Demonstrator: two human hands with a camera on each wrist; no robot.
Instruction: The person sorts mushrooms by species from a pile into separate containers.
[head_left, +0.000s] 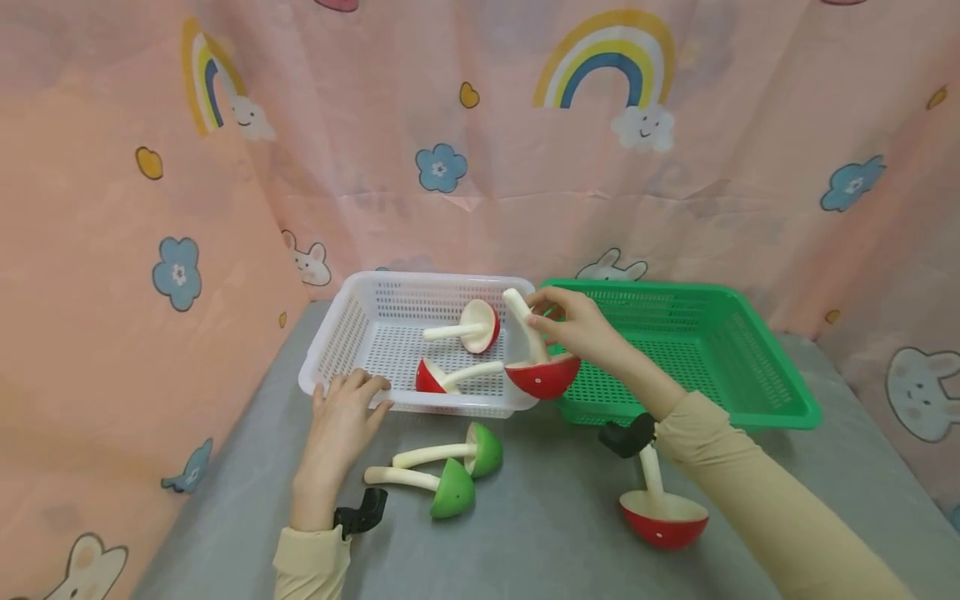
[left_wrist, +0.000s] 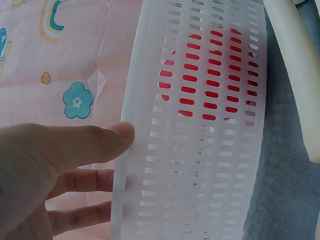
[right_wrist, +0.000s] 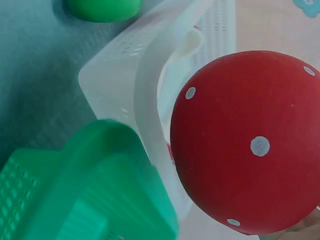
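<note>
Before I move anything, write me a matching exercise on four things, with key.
Things
1. Left hand
2. Right hand
3. Green-capped toy mushrooms
4. Green perforated basket

States
A. Holding a red-capped toy mushroom by its stem
B. Right of the white perforated basket
C. Gripping the white basket's near rim
D. Lying before the white basket

Pairs: 1C, 2A, 3D, 4B

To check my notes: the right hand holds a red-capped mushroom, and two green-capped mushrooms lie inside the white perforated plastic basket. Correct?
No: the head view shows the two green-capped mushrooms on the grey table, in front of the white perforated plastic basket.
</note>
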